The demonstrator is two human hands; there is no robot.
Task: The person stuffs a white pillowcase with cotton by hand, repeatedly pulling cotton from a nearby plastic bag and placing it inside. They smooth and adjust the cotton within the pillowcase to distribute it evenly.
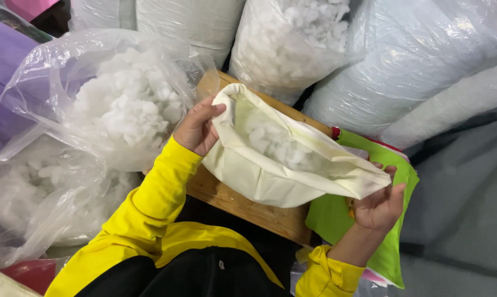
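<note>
A pale cream fabric cover (259, 173) is held open between both hands, with white stuffing (278, 144) inside it. My left hand (196, 129) pinches the cover's rim at its left end. At the right end, my right hand (377, 203) grips the other part of the rim. The cover rests over a wooden board (243, 206) in front of me. Both arms wear yellow sleeves.
A clear plastic bag of white stuffing (125, 104) lies open at the left. Large plastic-wrapped sacks of filling (418, 60) stand behind. Green fabric (388, 247) lies under my right hand. Purple cloth (4, 66) is at the far left.
</note>
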